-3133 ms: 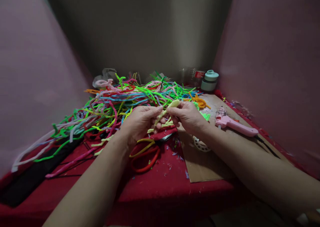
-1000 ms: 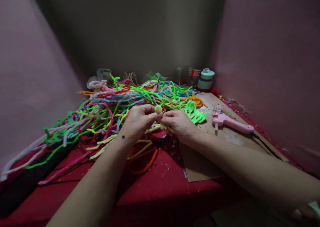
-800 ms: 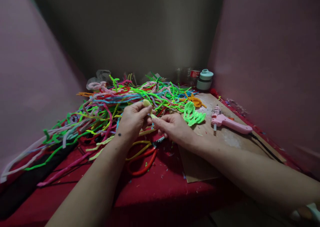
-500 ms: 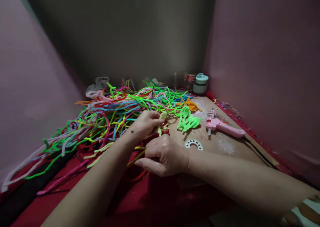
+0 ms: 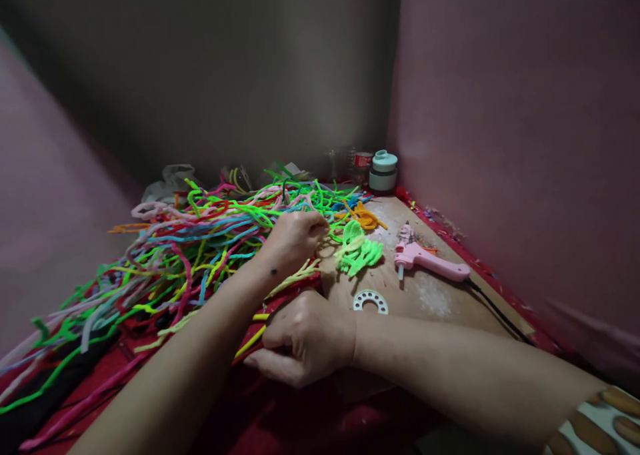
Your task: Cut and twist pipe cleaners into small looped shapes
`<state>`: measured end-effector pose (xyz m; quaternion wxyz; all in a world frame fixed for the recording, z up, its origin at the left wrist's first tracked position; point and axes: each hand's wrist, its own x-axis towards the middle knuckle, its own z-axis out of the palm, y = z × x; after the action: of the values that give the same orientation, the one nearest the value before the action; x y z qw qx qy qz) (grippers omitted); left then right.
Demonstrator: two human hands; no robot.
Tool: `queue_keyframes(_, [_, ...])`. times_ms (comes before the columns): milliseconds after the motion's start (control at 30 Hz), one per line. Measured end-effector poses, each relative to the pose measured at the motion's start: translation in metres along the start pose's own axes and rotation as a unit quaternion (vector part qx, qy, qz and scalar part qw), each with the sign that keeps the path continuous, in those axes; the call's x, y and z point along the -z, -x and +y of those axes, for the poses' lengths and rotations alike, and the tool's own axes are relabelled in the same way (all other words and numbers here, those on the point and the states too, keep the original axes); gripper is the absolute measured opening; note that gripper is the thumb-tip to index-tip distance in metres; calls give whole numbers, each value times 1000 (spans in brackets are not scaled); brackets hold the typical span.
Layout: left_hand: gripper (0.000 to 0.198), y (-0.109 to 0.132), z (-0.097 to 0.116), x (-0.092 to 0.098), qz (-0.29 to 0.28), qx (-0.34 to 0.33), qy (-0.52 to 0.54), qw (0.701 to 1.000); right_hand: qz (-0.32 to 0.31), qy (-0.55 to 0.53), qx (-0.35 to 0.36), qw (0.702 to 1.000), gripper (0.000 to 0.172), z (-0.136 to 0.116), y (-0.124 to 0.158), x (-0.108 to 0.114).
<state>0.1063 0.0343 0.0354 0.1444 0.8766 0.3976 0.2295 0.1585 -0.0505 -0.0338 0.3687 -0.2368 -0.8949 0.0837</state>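
My left hand point(image 5: 296, 236) is stretched out to the near edge of a big tangled pile of coloured pipe cleaners point(image 5: 200, 241). Its fingers are curled closed, and what they hold is hidden. A pale yellow strand point(image 5: 296, 276) lies just below that hand. Nearer to me, my right hand point(image 5: 306, 338) rests knuckles-up on the red cloth point(image 5: 300, 415) with its fingers curled under, closed on something I cannot see. A yellow strand point(image 5: 250, 339) sticks out to its left.
A bright green pipe-cleaner shape point(image 5: 357, 251), a white half-ring point(image 5: 371, 301) and a pink glue gun point(image 5: 430, 261) with a black cord lie on a cardboard sheet point(image 5: 440, 301). A teal-lidded jar point(image 5: 383, 171) stands in the back corner. Pink walls close in on both sides.
My right hand has let go of the pale yellow piece and dropped toward me onto the red cloth, over where the red-handled scissors lay. My left hand has reached forward to the pile. The view has turned left.
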Motion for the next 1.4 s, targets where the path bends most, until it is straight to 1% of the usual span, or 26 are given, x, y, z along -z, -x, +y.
queue_keyframes(100, [22,15,-14,25,-10,28,-31,999,-7,-8,5,1000,38,-2,0,1])
queue_keyframes(167, [24,25,-29,40,-54,62,-42,996,-10,-12,6,1000,39,-4,1,-1])
queue_keyframes(233, [26,36,-45,51,-94,101,-37,990,-14,-15,8,1000,41,-6,2,-3])
queue_keyframes(267, [28,41,-53,54,-112,114,-34,987,-15,-17,9,1000,41,-7,2,-4])
queue_keyframes(367, [27,56,-72,59,-123,134,-28,983,-9,-22,18,1000,40,-10,4,-7])
queue_keyframes(400, [26,61,-77,60,-128,137,-16,982,0,-24,19,1000,39,-11,4,-8])
queue_keyframes(467, [24,68,-82,59,-144,143,18,979,-1,-23,21,1000,37,-13,4,-10])
queue_keyframes(567, [21,76,-84,56,-162,147,40,975,-6,-13,34,999,37,-16,4,-12])
queue_keyframes(800, [18,79,-84,47,-197,104,-31,974,-6,0,33,999,36,-17,5,-16])
queue_keyframes(900, [19,82,-88,52,-194,100,-48,975,-15,-4,29,999,36,-18,6,-14])
queue_keyframes(1033, [20,89,-92,69,-157,103,-40,981,-41,-15,17,999,36,-20,6,-9])
queue_keyframes(1100, [19,93,-92,75,-164,96,-28,981,-54,-21,7,998,35,-20,5,-7])
queue_keyframes(1133, [18,94,-91,76,-181,89,-32,979,-58,-26,3,998,34,-20,5,-7])
queue_keyframes(1233, [14,96,-91,71,-221,77,-84,969,-66,-35,-8,997,34,-20,4,-6])
queue_keyframes(1333, [14,96,-94,63,-223,87,-136,961,-68,-34,-14,997,33,-19,5,-6])
queue_keyframes(1400, [16,96,-98,62,-220,89,-137,962,-64,-36,-14,997,33,-19,6,-6])
